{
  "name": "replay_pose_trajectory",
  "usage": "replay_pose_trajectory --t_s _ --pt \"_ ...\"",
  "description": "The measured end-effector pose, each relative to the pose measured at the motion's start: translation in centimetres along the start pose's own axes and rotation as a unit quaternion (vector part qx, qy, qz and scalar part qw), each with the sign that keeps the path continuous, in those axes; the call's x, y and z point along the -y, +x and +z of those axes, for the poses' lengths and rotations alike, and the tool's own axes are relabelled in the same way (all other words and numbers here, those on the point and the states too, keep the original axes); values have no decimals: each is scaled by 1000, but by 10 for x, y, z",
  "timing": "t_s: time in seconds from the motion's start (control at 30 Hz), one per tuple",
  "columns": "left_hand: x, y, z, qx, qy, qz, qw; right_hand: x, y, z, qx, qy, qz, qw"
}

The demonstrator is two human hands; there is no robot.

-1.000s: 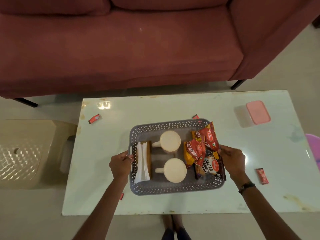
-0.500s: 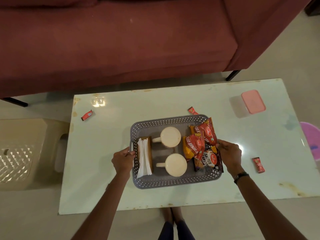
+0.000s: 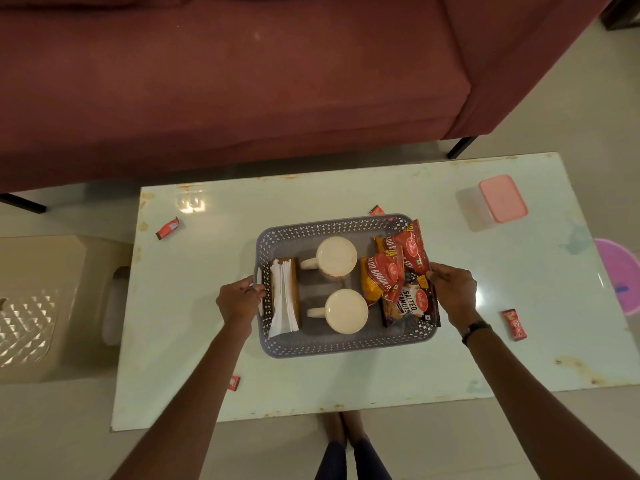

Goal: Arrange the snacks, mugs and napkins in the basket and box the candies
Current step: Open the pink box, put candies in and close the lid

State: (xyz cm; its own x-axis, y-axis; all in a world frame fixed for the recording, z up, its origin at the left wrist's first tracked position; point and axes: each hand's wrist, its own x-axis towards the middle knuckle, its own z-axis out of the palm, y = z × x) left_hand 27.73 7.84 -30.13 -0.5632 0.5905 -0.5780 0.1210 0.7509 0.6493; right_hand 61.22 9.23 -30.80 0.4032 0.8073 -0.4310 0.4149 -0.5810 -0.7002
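Gripping the grey perforated plastic basket (image 3: 343, 348) at its short ends: left hand (image 3: 239, 299) curled on the left rim, right hand (image 3: 452, 294) closed at the right rim beside red snack packets (image 3: 398, 271). Inside: two cream mugs (image 3: 341, 282), white napkins (image 3: 284, 299). Basket sits mid-table on pale glossy tabletop (image 3: 346, 389); red wrapped candies (image 3: 513, 323) scattered; pink-lidded box (image 3: 502, 199) far right.

Bare table (image 3: 346, 386) around the basket (image 3: 343, 348)

A basket (image 3: 339, 346) sits mid-table (image 3: 194, 306), before a sofa (image 3: 225, 81). Inside: napkins (image 3: 283, 299) left, two mugs (image 3: 336, 256) centre, snack packets (image 3: 398, 275) right. A lidded box (image 3: 502, 199) stands far right.
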Motion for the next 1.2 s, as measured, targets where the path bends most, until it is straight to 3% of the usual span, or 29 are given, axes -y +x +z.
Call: replay_pose_trajectory --t_s 0.57,0.73,0.83,1.0,1.1,1.2 --pt "-8 18 -3 22 -38 -13 999 3 14 8 -3 7 -20 1000" --pt "-9 13 -3 36 -3 1 999 4 12 7 3 -5 -22 1000" --pt "-9 5 -1 8 87 45 995 5 9 4 25 -45 -44 998" --pt "-26 -26 20 -62 85 195 975 8 8 -9 -16 -14 -59 998" --pt "-51 -51 50 -8 93 282 955 14 15 -26 -31 -24 -108 993" --pt "-77 -89 92 84 72 308 945 17 29 -49 -46 -48 -157 985"
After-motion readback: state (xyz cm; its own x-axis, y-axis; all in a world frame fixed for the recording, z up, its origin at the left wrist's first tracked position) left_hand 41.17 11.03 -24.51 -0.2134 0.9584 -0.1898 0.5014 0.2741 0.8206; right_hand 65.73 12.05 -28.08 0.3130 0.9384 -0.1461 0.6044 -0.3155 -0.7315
